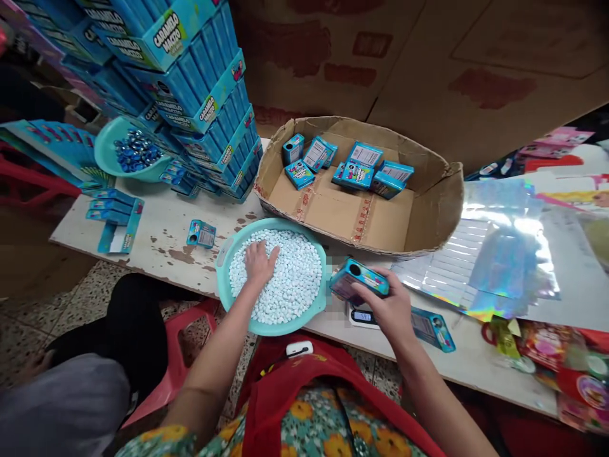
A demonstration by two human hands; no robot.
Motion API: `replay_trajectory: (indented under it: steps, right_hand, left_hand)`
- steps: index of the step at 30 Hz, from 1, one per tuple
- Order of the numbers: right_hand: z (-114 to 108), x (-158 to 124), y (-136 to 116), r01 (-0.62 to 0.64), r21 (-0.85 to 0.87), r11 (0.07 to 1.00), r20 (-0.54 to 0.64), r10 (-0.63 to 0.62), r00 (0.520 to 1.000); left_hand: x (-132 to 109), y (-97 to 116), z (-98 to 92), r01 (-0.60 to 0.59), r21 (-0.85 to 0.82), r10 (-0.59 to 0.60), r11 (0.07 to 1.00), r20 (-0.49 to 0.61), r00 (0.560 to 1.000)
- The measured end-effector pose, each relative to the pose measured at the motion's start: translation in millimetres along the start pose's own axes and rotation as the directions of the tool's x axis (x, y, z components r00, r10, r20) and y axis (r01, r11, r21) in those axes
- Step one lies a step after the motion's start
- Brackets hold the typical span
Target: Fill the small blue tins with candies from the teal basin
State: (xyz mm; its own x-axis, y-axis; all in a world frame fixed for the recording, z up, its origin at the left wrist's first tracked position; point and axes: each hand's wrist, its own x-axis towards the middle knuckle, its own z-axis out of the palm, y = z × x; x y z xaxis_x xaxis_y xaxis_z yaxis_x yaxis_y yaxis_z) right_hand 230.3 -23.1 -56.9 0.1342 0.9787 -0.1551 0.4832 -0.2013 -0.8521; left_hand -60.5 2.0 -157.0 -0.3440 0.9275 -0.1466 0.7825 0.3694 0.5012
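My left hand (259,261) lies in a teal bowl (223,254) full of small white candies (295,279), fingers curled down into the pile. My right hand (387,308) grips a small blue candy box (359,279) just above a little digital scale (364,315) on the white table (157,235). Whether the left fingers hold any candies is hidden.
A shallow cardboard tray (428,216) with several blue boxes stands behind the bowl. Stacked blue cartons (204,95) and a teal bowl of blue pieces (130,152) sit at the back left. Flat blue boxes (114,212), holographic sheets (499,260), a loose box (432,329), a red stool (178,355).
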Motion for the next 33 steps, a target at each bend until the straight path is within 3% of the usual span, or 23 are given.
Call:
replay_trajectory:
  steps: [3, 6, 10, 14, 16, 20, 22, 24, 26, 33]
  right_hand:
    - [23.0, 4.8, -14.9, 0.05, 0.031, 0.998, 0.113, -0.054, 0.992]
    - [38.1, 8.1, -23.6, 0.081, 0.044, 0.996, 0.171, -0.087, 0.981]
    - [48.1, 10.6, -30.3, 0.169, 0.03, 0.985, 0.208, -0.172, 0.963]
    - [53.5, 10.0, -35.7, 0.339, -0.066, 0.939, 0.265, -0.311, 0.913]
    - [57.6, 7.6, -40.3, 0.42, -0.12, 0.899, 0.304, -0.37, 0.878]
    - [72.8, -0.3, -55.4, 0.546, -0.209, 0.811, 0.382, -0.446, 0.809]
    - [81.7, -3.6, -63.6, 0.585, -0.241, 0.775, 0.431, -0.454, 0.78]
    - [88.4, -5.0, -69.7, 0.604, -0.243, 0.759, 0.465, -0.455, 0.759]
    - [91.8, -4.5, -72.9, 0.591, -0.221, 0.776, 0.447, -0.458, 0.769]
    - [92.7, 1.3, -73.1, 0.531, -0.124, 0.838, 0.378, -0.455, 0.806]
  left_hand:
    - [-0.4, 26.2, 20.9, 0.047, 0.02, -0.049, 0.999, 0.082, 0.995]
    - [-1.4, 35.1, 23.5, 0.117, -0.128, -0.104, 0.985, 0.102, 0.989]
    - [-5.6, 32.1, 12.8, 0.316, -0.556, -0.304, 0.769, 0.116, 0.945]
    - [-15.4, 37.7, -12.6, 0.328, -0.719, -0.311, 0.613, 0.163, 0.936]
    - [-23.2, 48.7, -30.9, 0.328, -0.831, -0.285, 0.448, 0.215, 0.934]
    - [-38.5, 76.7, -63.4, 0.218, -0.976, -0.162, -0.019, 0.218, 0.962]
    - [-42.6, 86.4, -71.7, 0.126, -0.987, -0.169, -0.101, 0.142, 0.975]
    - [-43.2, 90.9, -75.3, 0.074, -0.99, -0.207, -0.124, 0.099, 0.973]
    - [-41.2, 91.5, -77.0, 0.065, -0.992, -0.238, -0.112, 0.09, 0.967]
    - [-29.1, 93.6, -82.6, 0.081, -0.997, -0.278, 0.014, 0.074, 0.958]
